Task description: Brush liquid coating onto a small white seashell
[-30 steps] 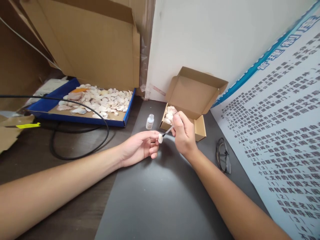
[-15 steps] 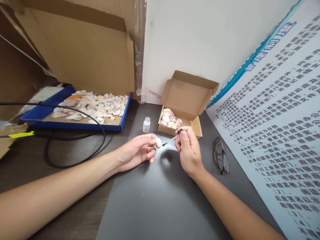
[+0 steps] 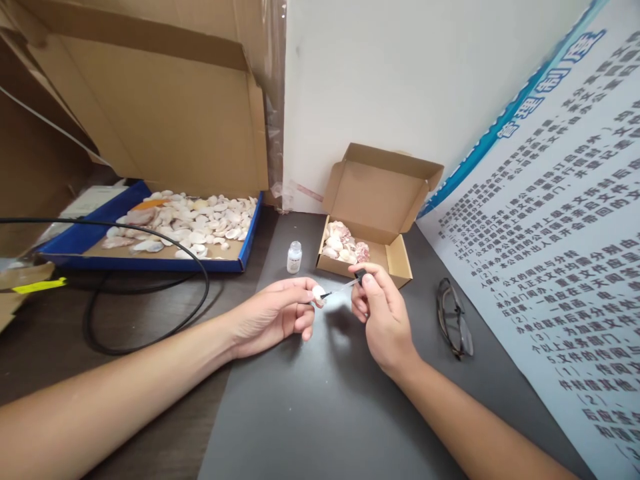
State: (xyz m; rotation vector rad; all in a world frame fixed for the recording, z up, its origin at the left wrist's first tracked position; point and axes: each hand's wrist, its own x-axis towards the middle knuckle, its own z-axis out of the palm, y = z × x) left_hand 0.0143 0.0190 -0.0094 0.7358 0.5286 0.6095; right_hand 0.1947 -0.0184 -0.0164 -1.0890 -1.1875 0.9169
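My left hand (image 3: 280, 313) pinches a small white seashell (image 3: 319, 294) between thumb and fingertips above the grey mat. From the right, my right hand (image 3: 383, 307) grips the black cap of a small brush (image 3: 345, 287) with a clear stem. The dark bristle tip of the brush meets the shell's right side. Just behind my left hand stands a small glass bottle (image 3: 295, 259) with a whitish label, upright and uncapped. Beyond my right hand, an open small cardboard box (image 3: 403, 263) holds several whitish and pinkish shells (image 3: 341, 241) on its left side.
A blue-edged cardboard tray (image 3: 220, 265) full of white shells stands at the left, its lid raised. A black cable (image 3: 206, 287) loops in front of it. Folded glasses (image 3: 454, 319) lie on the mat (image 3: 280, 413) at right, beside a printed poster (image 3: 550, 220).
The brush tip has come onto the shell; a moment ago it sat slightly to the right of it. The shell is turned a little. The whole view has shifted slightly.
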